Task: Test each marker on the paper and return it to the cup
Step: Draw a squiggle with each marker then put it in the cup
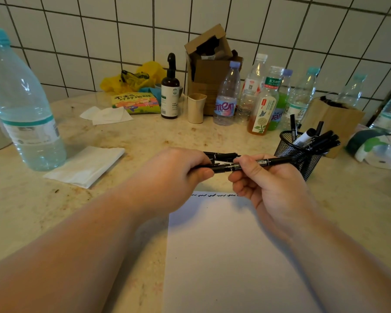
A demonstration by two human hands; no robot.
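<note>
Desk [145,136], beige stone-look, fills the frame; tiled wall [99,30] behind. White paper [230,256] lies lower centre, a row of black squiggles [215,195] drawn along its top edge. Large clear water bottle [25,105] stands at far left, touching a folded tissue [84,167] beside it. Cardboard box [209,71] is seen at upper centre, a cluster of plastic bottles [266,98] to its right, a brown pump bottle [170,91] and a beige cup [196,108] to its left. Black mesh cup [298,152] sits right of centre, several black markers [314,138] stuck in it.

Left hand [174,177] is clenched round a bunch of markers [221,158], held above the paper's top edge. Right hand [264,177] pinches one marker [257,164], held level; its left end is in the left grip, its right end reaches the mesh cup in view.
</note>
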